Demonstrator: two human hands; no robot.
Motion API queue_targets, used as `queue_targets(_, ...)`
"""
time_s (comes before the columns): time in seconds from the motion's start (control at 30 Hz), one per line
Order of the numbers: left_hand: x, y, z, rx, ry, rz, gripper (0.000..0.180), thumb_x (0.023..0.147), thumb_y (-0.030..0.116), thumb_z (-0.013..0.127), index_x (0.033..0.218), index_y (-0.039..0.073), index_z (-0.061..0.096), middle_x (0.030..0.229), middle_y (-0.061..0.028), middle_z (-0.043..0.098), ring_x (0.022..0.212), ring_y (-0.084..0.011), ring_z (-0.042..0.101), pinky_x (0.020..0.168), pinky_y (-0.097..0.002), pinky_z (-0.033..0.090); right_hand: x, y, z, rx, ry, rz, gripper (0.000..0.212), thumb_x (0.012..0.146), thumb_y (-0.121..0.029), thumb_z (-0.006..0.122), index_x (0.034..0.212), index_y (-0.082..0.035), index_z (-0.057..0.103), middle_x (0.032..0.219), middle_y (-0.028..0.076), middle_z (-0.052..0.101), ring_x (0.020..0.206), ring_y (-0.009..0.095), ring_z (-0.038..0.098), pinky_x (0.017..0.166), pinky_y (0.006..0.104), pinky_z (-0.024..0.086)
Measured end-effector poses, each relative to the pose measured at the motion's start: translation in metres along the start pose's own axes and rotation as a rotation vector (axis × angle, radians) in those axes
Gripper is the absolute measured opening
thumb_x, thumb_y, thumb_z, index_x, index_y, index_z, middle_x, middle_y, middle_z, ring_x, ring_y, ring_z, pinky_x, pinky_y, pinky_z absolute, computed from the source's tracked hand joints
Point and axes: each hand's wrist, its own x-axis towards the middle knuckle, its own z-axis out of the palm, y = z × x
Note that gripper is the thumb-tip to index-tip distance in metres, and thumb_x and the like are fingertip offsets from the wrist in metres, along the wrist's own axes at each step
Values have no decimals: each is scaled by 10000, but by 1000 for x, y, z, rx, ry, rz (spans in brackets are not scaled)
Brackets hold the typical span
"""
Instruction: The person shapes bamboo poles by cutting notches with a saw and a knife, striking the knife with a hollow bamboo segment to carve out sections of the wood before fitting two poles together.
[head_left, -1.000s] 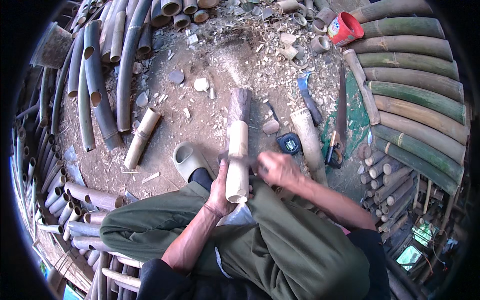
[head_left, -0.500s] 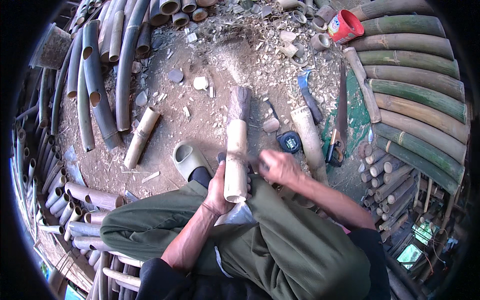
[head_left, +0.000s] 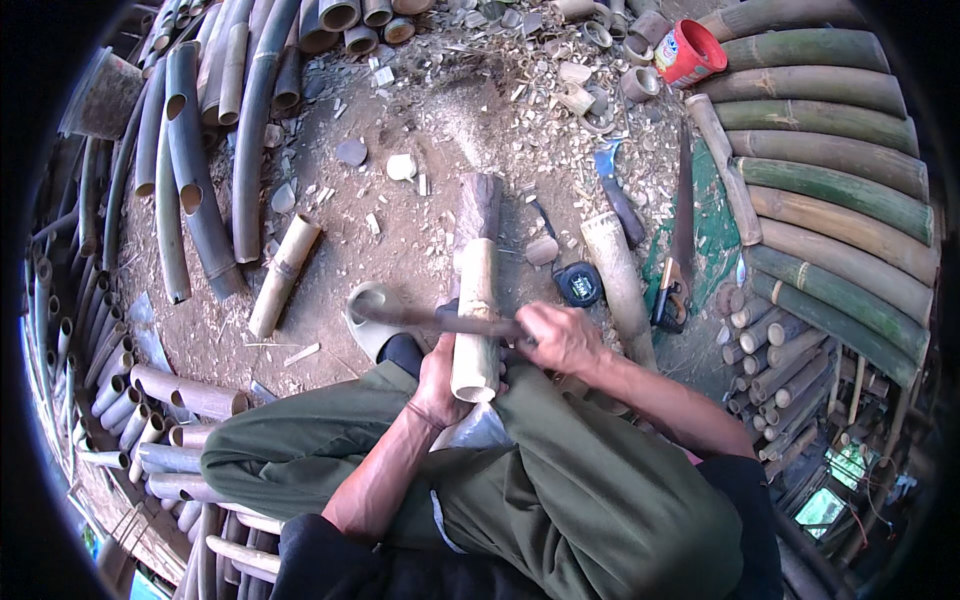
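Note:
My left hand (head_left: pixel 436 380) is wrapped around the near part of a pale, peeled bamboo tube (head_left: pixel 475 365), steadying it from the left. The tube lies lengthwise ahead of me, its open end facing my lap and its far end against a dark wooden block (head_left: pixel 479 205). In my closed right hand (head_left: pixel 562 335), on the tube's right, is a long dark blade-like tool (head_left: pixel 430 319). Motion blurs it, so its exact kind is unclear. It crosses over the tube and reaches left above a sandal (head_left: pixel 372 343). Whether it touches the tube I cannot tell.
Right of the block lie a tape measure (head_left: pixel 580 284), a blue-and-black hand tool (head_left: pixel 620 195), a bamboo piece (head_left: pixel 617 275) and a handsaw (head_left: pixel 681 230). Another short tube (head_left: pixel 284 277) lies left. Bamboo poles (head_left: pixel 820 115) line both sides; a red bucket (head_left: pixel 691 54) stands far right.
The dark tool, hardly visible before, now stretches leftward across the tube. My right hand has shifted slightly. The tube looks turned a little, while my left hand stays on it.

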Motion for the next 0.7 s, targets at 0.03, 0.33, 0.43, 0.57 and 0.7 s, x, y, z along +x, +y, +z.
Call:
queue_targets(0.03,0,-1,-2,45,43,27,603,1004,573,336,1281,71,522,1016,-161,655,787,-304,676,667,-460,580,4,-2,0,-60,-18,88,319,755,-246,756,939,-65,569,837,107,602,730,309,669,622,426,562)
queue_targets(0.33,-1,10,-2,-83,-82,68,623,993,580,400,1242,24,533,1029,-153,660,836,-289,682,734,-440,591,3,-5,3,-27,25,43,242,783,-207,744,897,-53,595,850,92,631,711,271,663,591,388,555)
queue_targets(0.43,-4,14,-5,-65,2,121,562,1020,525,384,1298,49,495,1048,-148,651,872,-287,680,740,-440,592,11,-29,-12,81,116,-258,240,794,-211,725,910,-45,596,853,119,632,685,304,656,593,392,555)
queue_targets(0.57,-3,10,5,-29,84,130,502,1039,465,369,1272,46,515,1031,-137,663,872,-271,681,745,-422,589,7,1,3,-39,35,68,248,794,-216,715,911,-59,563,818,129,626,672,306,659,558,386,552)
queue_targets(0.7,-7,15,2,0,48,132,481,1040,446,370,1255,44,524,1021,-131,668,844,-264,688,696,-415,596,10,-16,-9,126,121,-316,228,784,-189,687,882,-66,522,811,113,629,669,273,672,520,376,555)
